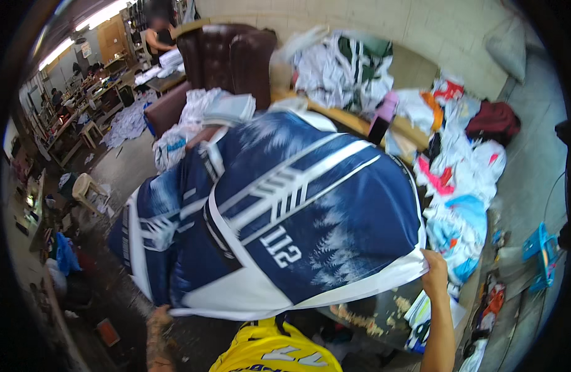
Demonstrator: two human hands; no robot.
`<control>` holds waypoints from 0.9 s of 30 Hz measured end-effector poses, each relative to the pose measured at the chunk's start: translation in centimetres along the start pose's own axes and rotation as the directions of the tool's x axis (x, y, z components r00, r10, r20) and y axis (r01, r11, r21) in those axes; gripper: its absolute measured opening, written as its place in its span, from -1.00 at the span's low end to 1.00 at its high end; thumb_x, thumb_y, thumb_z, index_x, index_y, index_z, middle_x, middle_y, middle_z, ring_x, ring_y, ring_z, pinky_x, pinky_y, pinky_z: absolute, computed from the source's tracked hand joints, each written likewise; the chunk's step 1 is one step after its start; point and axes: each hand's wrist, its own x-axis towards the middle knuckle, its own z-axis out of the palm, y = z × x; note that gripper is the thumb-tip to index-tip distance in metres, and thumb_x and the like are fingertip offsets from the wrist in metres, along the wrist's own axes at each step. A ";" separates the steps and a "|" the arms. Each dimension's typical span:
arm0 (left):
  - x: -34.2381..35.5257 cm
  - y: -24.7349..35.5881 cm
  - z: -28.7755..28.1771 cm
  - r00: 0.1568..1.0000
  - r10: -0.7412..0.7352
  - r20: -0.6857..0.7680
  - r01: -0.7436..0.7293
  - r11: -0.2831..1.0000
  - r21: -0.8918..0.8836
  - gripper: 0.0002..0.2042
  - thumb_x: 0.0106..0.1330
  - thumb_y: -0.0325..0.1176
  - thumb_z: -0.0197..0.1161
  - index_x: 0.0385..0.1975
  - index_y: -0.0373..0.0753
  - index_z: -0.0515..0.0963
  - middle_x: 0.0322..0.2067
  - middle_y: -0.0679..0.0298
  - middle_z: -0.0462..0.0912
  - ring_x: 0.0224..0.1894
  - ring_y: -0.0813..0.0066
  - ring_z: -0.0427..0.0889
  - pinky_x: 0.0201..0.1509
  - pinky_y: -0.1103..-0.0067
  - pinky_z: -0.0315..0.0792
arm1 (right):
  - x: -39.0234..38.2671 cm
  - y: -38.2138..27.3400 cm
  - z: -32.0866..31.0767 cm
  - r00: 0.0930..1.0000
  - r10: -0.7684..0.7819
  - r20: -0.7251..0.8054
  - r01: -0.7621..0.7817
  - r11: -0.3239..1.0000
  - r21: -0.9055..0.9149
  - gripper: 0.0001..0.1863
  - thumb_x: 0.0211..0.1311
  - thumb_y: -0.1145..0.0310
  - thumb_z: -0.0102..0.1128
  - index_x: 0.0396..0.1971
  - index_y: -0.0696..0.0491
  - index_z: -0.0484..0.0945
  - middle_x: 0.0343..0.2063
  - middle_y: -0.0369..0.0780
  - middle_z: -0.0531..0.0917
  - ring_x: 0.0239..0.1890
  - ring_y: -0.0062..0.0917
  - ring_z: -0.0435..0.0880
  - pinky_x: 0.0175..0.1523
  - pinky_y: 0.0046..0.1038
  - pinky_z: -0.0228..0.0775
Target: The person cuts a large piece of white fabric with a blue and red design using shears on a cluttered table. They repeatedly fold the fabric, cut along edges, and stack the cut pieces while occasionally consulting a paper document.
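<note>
A large navy and white printed jersey (354, 211) is spread wide in front of me, with stripes, a treeline pattern and white edging. My left hand (160, 315) is closed on its lower left edge. At the lower right corner, my right hand (434, 270) pinches the white hem. The cloth bellies out between both hands and hides most of the surface beneath it. Its far side reaches close to a brown tufted armchair (226, 53) and a stack of folded pale cloth (230, 110).
Heaped white and coloured garments (465, 217) lie along the right side, with more cloth (338, 71) by the back wall. A blue plastic chair (540, 254) stands far right. A beige stool (87, 189) is on the left floor. Another person (160, 38) works in the background.
</note>
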 end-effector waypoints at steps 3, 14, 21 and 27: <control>-0.6 5.9 0.3 0.899 0.073 -0.432 -0.089 0.996 -0.017 -0.15 0.25 -0.39 0.46 0.58 -0.22 0.23 0.53 -0.16 0.30 0.56 -0.14 0.29 0.58 0.14 0.30 | -5.6 -1.9 1.7 0.847 0.133 0.515 -0.082 0.989 -0.121 -0.03 -0.17 0.28 0.72 0.41 -0.11 0.53 0.05 -0.07 0.70 0.13 -0.06 0.68 0.21 -0.12 0.57; 11.3 35.5 -11.9 0.552 0.375 -0.745 -0.404 0.902 0.155 -0.23 0.56 0.22 0.12 0.62 -0.10 0.21 0.61 0.02 0.17 0.67 -0.07 0.03 0.68 -0.09 -0.13 | -11.6 -2.4 15.0 0.855 0.390 0.342 -0.385 0.919 -0.087 -0.23 0.44 0.09 0.32 0.56 0.01 0.33 0.62 0.13 0.14 0.62 0.28 0.06 0.64 0.16 -0.01; 17.6 44.7 -18.4 0.454 0.653 -0.606 -0.618 0.721 0.313 -0.16 0.45 0.28 0.25 0.60 -0.07 0.25 0.63 0.00 0.11 0.67 -0.21 -0.02 0.61 -0.28 -0.10 | -18.4 -11.6 15.1 0.742 0.443 0.504 -0.520 0.854 0.014 -0.22 0.41 -0.09 0.27 0.54 -0.07 0.40 0.63 0.03 0.18 0.65 0.29 -0.07 0.60 0.41 -0.29; 23.2 60.1 -19.4 0.430 0.735 -0.524 -0.476 0.678 0.561 -0.06 0.40 0.37 0.23 0.70 0.17 0.05 0.71 0.08 -0.13 0.73 -0.10 -0.18 0.66 -0.23 -0.23 | -12.3 -13.2 22.2 0.634 0.631 0.447 -0.557 0.774 -0.303 -0.09 0.41 -0.37 0.11 0.58 -0.10 0.35 0.66 0.06 0.05 0.68 0.30 -0.22 0.57 0.50 -0.50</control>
